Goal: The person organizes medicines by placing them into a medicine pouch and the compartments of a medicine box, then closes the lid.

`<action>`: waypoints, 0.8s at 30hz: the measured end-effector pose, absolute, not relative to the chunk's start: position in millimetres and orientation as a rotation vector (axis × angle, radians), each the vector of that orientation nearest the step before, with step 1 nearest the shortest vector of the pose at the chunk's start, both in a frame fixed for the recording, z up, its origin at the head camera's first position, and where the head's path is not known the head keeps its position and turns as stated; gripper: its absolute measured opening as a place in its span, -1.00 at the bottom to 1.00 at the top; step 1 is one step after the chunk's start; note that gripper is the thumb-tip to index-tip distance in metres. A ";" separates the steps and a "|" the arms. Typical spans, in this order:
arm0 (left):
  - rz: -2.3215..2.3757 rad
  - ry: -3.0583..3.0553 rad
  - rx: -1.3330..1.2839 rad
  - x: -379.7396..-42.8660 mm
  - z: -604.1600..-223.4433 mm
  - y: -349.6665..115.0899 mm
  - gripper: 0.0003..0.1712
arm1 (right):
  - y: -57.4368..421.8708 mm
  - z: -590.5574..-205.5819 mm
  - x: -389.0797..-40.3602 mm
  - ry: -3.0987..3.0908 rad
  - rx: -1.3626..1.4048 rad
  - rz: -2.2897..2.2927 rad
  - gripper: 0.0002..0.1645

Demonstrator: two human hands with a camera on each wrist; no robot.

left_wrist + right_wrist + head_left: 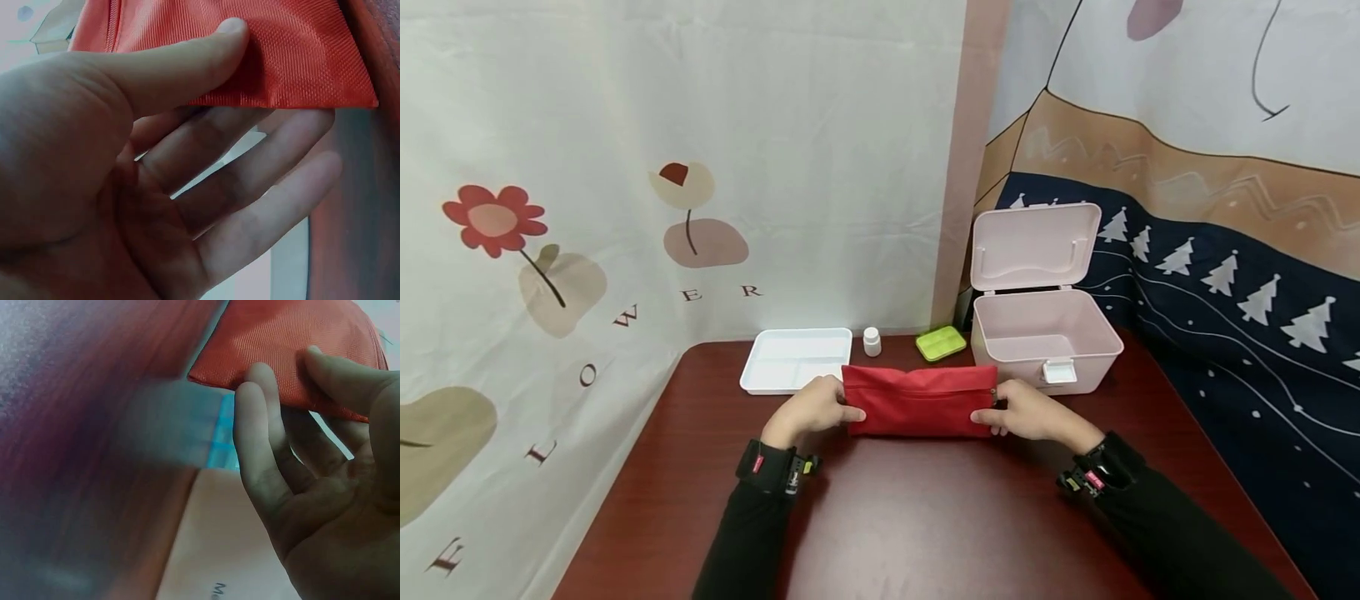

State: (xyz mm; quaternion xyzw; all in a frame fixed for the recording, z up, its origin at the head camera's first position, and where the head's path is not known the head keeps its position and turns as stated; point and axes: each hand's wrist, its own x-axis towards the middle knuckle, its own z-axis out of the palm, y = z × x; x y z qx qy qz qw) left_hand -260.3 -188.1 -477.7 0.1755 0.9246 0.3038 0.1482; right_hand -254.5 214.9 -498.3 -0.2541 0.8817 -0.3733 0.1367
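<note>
A red zippered fabric pouch (pixel 921 408) is held up lengthwise between both hands over the table. My left hand (pixel 812 410) pinches its left end, thumb on the near face and fingers behind; in the left wrist view the thumb presses the ribbed red cloth (pixel 294 56) beside the zipper. At the opposite end my right hand (pixel 1026 410) grips the pouch the same way, its thumb on the front near the lower corner. The right wrist view shows the pouch's corner (pixel 250 350) between thumb and fingers. What the pouch contains is hidden.
Behind the pouch stand a white divided tray (pixel 796 354), a small white bottle (pixel 872 342) and a lime-green case (pixel 941 342). A pale pink box (pixel 1048 375) with its lid raised is at the back right. Fabric curtains border the dark red wooden table (pixel 940 525).
</note>
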 end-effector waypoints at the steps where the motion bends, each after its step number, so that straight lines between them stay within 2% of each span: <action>1: 0.874 2.678 0.527 -260.8 -476.3 -185.9 -0.72 | 216.7 -494.8 -252.7 2.575 -0.736 -1.080 -0.74; 10: 0.965 2.801 0.588 -252.3 -454.8 -146.3 -0.84 | 247.4 -437.5 -236.1 2.765 -0.651 -1.171 -0.63; 16: 0.999 2.893 0.762 -260.9 -435.7 -98.6 -0.77 | 284.3 -399.5 -248.4 3.023 -0.540 -1.030 -0.72; 21: 1.143 2.832 0.736 -280.5 -417.5 -56.5 -0.67 | 325.1 -378.1 -269.6 2.973 -0.247 -1.028 -0.34; 24: 1.210 2.827 0.669 -292.1 -408.4 -34.4 -0.70 | 344.3 -372.6 -281.8 2.890 -0.139 -1.062 -0.22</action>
